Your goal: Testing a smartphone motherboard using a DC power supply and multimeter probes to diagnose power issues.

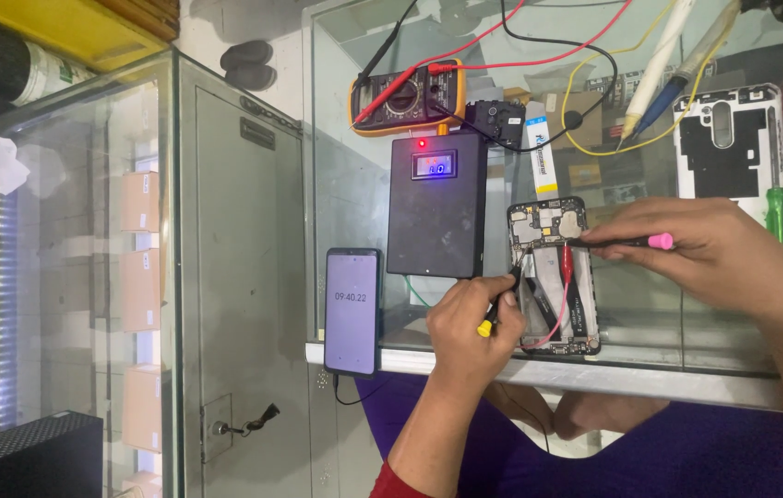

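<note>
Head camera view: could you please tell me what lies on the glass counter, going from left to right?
Lit smartphone → black box with a small lit display → left hand holding a yellow-tipped tool → opened phone → right hand holding a pink-tipped tool → green-handled screwdriver.

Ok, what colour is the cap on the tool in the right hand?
Pink, on the black tool in the right hand; head view.
</note>
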